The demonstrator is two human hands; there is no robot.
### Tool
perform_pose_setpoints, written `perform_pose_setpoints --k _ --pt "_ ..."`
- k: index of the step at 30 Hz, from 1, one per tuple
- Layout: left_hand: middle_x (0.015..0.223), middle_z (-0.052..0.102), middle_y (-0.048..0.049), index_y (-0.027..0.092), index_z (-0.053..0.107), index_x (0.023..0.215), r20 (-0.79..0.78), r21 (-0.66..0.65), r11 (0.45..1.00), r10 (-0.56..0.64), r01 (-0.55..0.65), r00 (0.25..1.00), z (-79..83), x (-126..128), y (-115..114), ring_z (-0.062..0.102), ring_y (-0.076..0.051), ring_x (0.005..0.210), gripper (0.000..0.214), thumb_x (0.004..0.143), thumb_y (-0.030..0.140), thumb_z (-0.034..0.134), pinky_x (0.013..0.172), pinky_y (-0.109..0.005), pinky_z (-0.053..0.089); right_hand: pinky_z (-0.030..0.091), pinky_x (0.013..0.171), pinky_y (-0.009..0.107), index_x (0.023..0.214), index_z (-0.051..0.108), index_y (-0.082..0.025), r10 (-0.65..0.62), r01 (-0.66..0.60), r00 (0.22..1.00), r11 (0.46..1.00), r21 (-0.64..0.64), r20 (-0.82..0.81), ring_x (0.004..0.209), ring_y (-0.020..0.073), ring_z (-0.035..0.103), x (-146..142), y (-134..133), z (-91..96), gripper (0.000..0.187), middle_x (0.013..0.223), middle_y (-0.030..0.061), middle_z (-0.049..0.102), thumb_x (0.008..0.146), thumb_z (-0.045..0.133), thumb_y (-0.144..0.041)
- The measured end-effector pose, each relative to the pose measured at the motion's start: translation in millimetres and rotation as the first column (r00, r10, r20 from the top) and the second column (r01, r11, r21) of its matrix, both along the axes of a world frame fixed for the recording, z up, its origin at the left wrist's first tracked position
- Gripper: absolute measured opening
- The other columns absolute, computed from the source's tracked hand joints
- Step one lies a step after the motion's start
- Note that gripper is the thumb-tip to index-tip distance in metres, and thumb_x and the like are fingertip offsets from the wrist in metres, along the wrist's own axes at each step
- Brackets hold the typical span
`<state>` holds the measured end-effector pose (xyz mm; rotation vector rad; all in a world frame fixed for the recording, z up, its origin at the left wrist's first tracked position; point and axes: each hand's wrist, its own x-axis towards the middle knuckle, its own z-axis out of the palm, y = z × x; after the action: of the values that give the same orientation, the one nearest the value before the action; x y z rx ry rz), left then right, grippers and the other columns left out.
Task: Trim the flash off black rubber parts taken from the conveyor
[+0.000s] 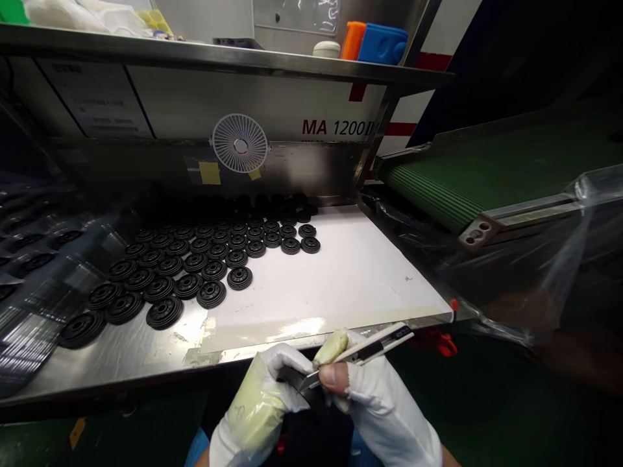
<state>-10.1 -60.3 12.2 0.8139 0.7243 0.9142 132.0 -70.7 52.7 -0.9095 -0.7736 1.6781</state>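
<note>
My left hand [260, 402], in a white glove with yellowed patches, is closed around a black round part [291, 376] that is mostly hidden by the fingers. A utility knife [372, 345] with a white and black handle is gripped in my right hand [384, 402], gloved but with the thumb tip bare. Its blade [309, 381] points left and lies against the black part, or very close to it. Both hands are together just off the front edge of the table. On the table beyond them stand rows of black ribbed round parts [211, 294].
A white sheet [341, 279] covers the table's right portion. Stacked clear plastic trays [53, 279] stand at the left. Behind are a small white fan [240, 144] and a metal shelf [219, 57]. A green conveyor belt [457, 175] with plastic film [549, 279] lies to the right.
</note>
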Motion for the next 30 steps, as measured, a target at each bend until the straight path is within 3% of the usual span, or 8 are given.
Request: perform_pose_setpoints --k 3,6,13,18,24,27,30 --pt "0.065 0.064 -0.0028 0.018 0.062 0.071 0.024 -0.031 0.999 -0.017 0.018 1.0 -3.1 0 -2 0.059 -0.019 0.064 0.021 0.055 0.019 0.074 0.064 -0.032 0.044 0.041 0.056 0.027 0.077 0.068 -0.019 0.026 -0.026 0.998 1.0 0.006 -0.054 0.059 0.0169 0.053 -2 0 4.6 0.014 0.059 -0.0004 0.06 0.064 0.066 -0.024" --pt "0.07 0.064 -0.0039 0.019 0.062 0.073 0.012 -0.042 0.999 0.024 -0.023 1.0 -8.6 0 -4 0.059 -0.02 0.067 0.024 0.053 0.021 0.075 0.065 -0.032 0.044 0.038 0.052 0.025 0.068 0.065 -0.017 0.03 -0.03 0.999 1.0 0.006 -0.04 0.054 0.0143 0.049 0 0 4.0 0.007 0.054 -0.0014 0.055 0.064 0.065 -0.023" --pt "0.069 0.063 -0.0028 0.019 0.063 0.073 0.006 -0.08 0.993 0.087 -0.086 0.996 -5.5 4 -4 0.058 -0.019 0.066 0.024 0.052 0.019 0.073 0.063 -0.03 0.042 0.026 0.043 0.02 0.059 0.055 -0.016 0.131 -0.13 0.985 0.991 -0.014 0.108 0.044 0.0073 0.037 14 -7 -6.3 0.01 0.049 -0.005 0.047 0.059 0.065 -0.019" --pt "0.075 0.065 -0.0052 0.019 0.064 0.073 -0.05 -0.038 0.997 0.073 -0.074 0.996 -1.8 1 -2 0.059 -0.021 0.072 0.02 0.055 0.015 0.071 0.068 -0.033 0.043 0.025 0.043 0.022 0.058 0.054 -0.016 0.037 -0.044 0.996 0.995 0.092 0.084 0.045 0.0081 0.038 12 -7 -4.7 0.014 0.049 -0.0035 0.046 0.067 0.061 -0.024" --pt "0.071 0.065 -0.0048 0.019 0.064 0.074 -0.006 -0.015 0.997 0.079 -0.079 0.997 -10.2 3 -3 0.059 -0.02 0.069 0.022 0.054 0.018 0.072 0.065 -0.032 0.043 0.028 0.044 0.023 0.063 0.054 -0.017 -0.123 0.115 0.984 0.991 0.071 0.13 0.044 0.0088 0.038 6 -10 -2.4 0.018 0.05 -0.0037 0.047 0.069 0.064 -0.03" --pt "0.073 0.065 -0.0047 0.018 0.063 0.075 -0.003 0.016 0.996 0.091 -0.091 0.996 -12.3 4 -3 0.059 -0.02 0.07 0.023 0.055 0.022 0.073 0.067 -0.033 0.044 0.031 0.046 0.023 0.065 0.055 -0.017 -0.122 0.115 0.987 0.991 0.067 0.107 0.048 0.0094 0.041 5 -14 -6.4 0.019 0.055 -0.0028 0.049 0.069 0.067 -0.031" --pt "0.072 0.065 -0.0042 0.017 0.062 0.076 0.01 0.021 0.999 0.026 -0.026 1.0 -10.9 3 -2 0.06 -0.021 0.069 0.025 0.055 0.024 0.073 0.068 -0.034 0.044 0.032 0.047 0.024 0.065 0.055 -0.017 -0.121 0.114 0.987 0.991 0.069 0.105 0.048 0.0097 0.043 5 -16 -10.2 0.02 0.055 -0.0027 0.05 0.068 0.068 -0.031"
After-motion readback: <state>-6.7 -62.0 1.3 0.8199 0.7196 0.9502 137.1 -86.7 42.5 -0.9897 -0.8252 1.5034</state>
